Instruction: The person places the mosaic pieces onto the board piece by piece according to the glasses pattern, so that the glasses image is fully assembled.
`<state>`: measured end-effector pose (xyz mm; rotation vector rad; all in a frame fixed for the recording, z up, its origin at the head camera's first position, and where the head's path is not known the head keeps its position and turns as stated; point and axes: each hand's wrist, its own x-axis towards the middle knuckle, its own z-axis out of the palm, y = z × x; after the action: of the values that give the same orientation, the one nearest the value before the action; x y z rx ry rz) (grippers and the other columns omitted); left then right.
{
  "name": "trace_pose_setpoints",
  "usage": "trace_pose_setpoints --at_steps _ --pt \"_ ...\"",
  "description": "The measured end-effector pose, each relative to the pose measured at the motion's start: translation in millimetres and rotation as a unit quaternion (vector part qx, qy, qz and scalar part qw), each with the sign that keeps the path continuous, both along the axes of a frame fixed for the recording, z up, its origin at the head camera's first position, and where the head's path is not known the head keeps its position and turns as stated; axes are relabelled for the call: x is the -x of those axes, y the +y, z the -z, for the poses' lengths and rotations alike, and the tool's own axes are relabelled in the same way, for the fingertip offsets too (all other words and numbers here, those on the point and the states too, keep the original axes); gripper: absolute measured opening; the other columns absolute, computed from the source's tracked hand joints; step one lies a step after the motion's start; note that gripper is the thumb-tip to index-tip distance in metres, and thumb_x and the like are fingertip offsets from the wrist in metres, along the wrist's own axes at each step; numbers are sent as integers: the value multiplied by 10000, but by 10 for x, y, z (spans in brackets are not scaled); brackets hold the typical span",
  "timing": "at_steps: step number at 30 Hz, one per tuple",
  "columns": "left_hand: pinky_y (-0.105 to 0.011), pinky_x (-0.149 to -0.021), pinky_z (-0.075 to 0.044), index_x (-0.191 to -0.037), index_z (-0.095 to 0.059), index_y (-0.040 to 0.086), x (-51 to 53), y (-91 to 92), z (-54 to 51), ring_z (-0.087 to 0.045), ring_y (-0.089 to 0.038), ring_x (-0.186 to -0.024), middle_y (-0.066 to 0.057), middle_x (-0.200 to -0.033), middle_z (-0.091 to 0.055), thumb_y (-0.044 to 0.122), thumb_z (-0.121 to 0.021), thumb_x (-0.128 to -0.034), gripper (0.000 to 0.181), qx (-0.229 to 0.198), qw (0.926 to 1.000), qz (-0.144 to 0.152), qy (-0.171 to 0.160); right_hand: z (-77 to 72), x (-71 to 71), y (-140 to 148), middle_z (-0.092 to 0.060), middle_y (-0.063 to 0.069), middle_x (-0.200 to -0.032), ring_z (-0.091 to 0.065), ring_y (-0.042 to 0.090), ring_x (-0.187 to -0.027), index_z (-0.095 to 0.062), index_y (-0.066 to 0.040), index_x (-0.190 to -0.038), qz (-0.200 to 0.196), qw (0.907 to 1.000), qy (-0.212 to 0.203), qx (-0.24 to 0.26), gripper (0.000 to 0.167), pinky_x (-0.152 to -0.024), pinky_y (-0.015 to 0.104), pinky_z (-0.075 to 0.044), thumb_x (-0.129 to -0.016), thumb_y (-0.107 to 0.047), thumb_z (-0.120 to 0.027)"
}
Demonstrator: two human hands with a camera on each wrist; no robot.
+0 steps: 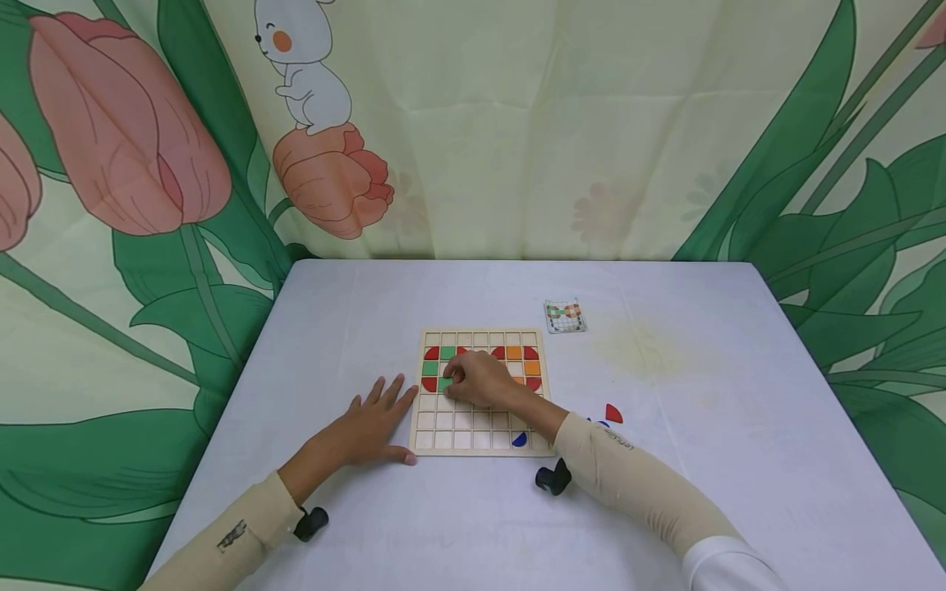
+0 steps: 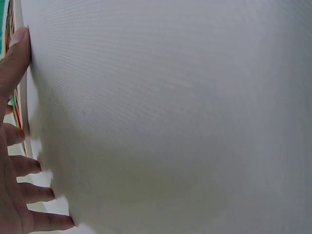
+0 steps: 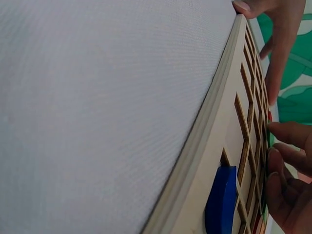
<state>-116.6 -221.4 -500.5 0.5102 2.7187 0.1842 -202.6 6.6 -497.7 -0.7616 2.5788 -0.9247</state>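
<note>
A wooden grid board lies on the table, its upper rows holding red quarter-round, green and orange square pieces. My right hand reaches over the board's left half, finger and thumb pinching a small green piece at the third row, beside a red quarter-round piece. My fingers hide part of the pattern. My left hand lies spread along the board's left side, fingertips near the upper edge and thumb by the front corner. In the right wrist view a blue piece sits tilted on the grid near the front edge.
Behind the board's right corner lies a small pattern card. A loose red quarter-round piece and some blue pieces lie right of the board, partly behind my right forearm. A printed curtain hangs behind the table.
</note>
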Motion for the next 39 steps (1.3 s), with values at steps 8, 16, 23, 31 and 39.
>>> trace_pose_setpoints --at_steps 8,16,23,31,39 --pt "-741 -1070 -307 -1603 -250 135 0 4 -14 -160 -513 -1506 -195 -1671 -166 676 -747 -758 1119 -20 10000 -10 -24 -4 -8 13 -655 -74 -777 -592 97 -754 -757 -111 -1104 34 9999 11 -99 254 -690 243 -495 -869 -199 -796" --pt "-744 -1063 -314 -1603 -250 134 -6 -2 -4 -164 -518 -1503 -198 -1669 -169 664 -755 -759 1118 3 10000 -3 6 -6 24 251 -694 -95 -952 -615 104 -922 -722 -129 -1180 -436 9978 -345 370 292 -875 312 -520 -911 -240 -746" --pt "-737 -1070 -316 -1604 -249 143 -7 10 4 -163 -511 -1507 -189 -1671 -171 663 -764 -751 1125 37 10000 -35 -20 -26 87 658 -704 -54 -1036 -617 99 -861 -709 -110 -1188 -759 9934 -589 634 266 -778 284 -529 -960 -246 -691" --pt "-738 -1072 -310 -1604 -249 142 -1 18 1 -155 -507 -1510 -189 -1672 -168 651 -766 -758 1115 69 10000 -32 -5 -106 46 1298 -695 -9 -1051 -594 136 -733 -715 -125 -1177 -232 9967 -667 387 266 -671 260 -525 -946 -258 -712" --pt "-739 -1071 -311 -1603 -250 136 -17 20 -28 -161 -509 -1508 -198 -1669 -172 643 -766 -764 1108 85 10000 -22 -1 -113 -83 1941 -699 21 -1057 -604 178 -698 -719 -130 -1200 341 9955 -888 36 295 -600 280 -548 -931 -250 -722"
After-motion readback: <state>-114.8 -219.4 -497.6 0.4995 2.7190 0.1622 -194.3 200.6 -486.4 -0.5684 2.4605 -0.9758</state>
